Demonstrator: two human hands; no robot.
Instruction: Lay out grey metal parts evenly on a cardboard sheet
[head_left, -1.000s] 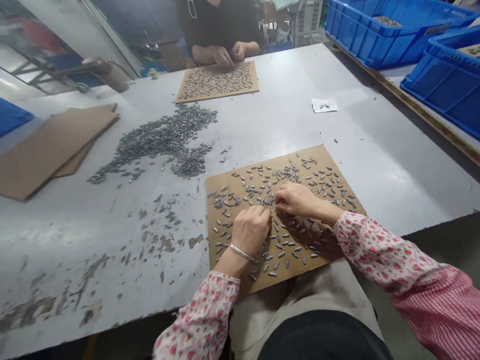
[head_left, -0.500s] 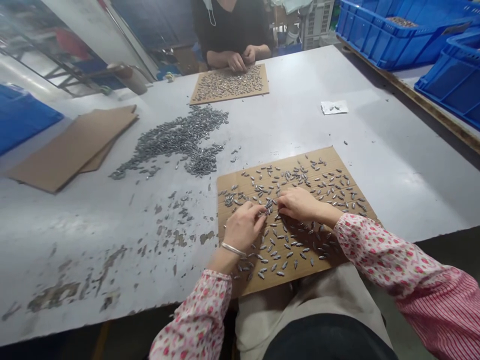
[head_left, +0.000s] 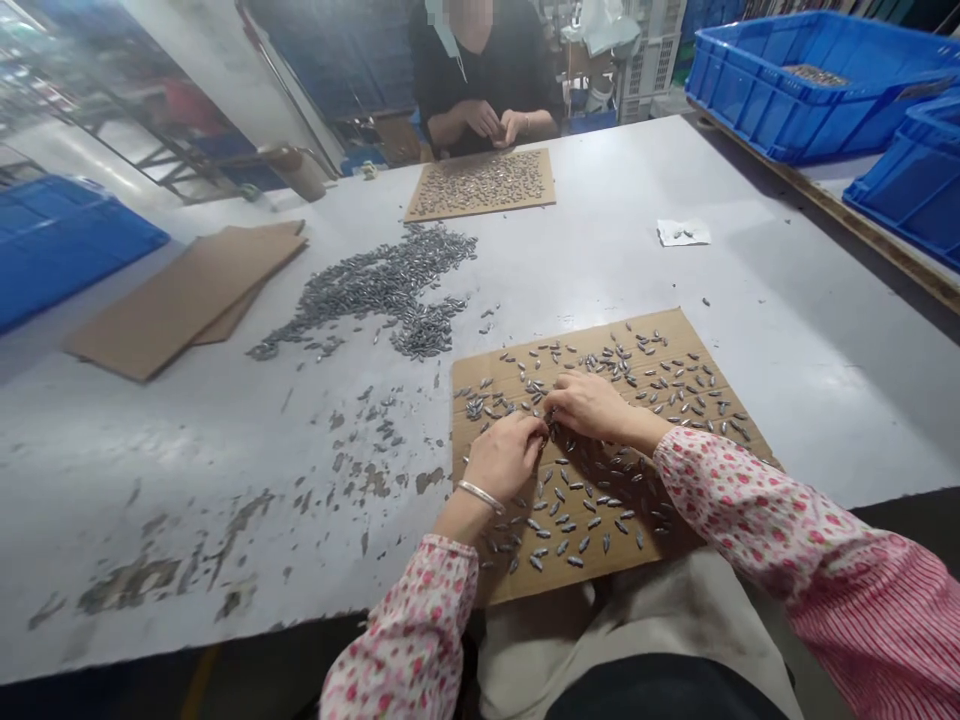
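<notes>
Both my hands work over a flat cardboard sheet [head_left: 463, 440] on the grey table, with many small grey spindle-shaped metal pieces spread across it. My left hand [head_left: 504, 458], with a silver bangle at its wrist, and my right hand [head_left: 592, 407] meet near the sheet's middle. Their fingertips are close together among the pieces. Whether either hand pinches a piece is hidden by the fingers. Floral sleeves cover both forearms.
A loose heap of metal pieces [head_left: 382, 285] lies beyond my sheet, beside stacked cardboard [head_left: 187, 300]. A co-worker [head_left: 480, 90] has both hands above another sheet [head_left: 480, 185]. Blue plastic crates [head_left: 817, 90] stand at the back right. The table surface [head_left: 225, 450] is worn and stained.
The view has shifted, so the table sits lower and further right in the picture. My hands remain together over the sheet, with the left hand's fingers moved closer to the right hand.
</notes>
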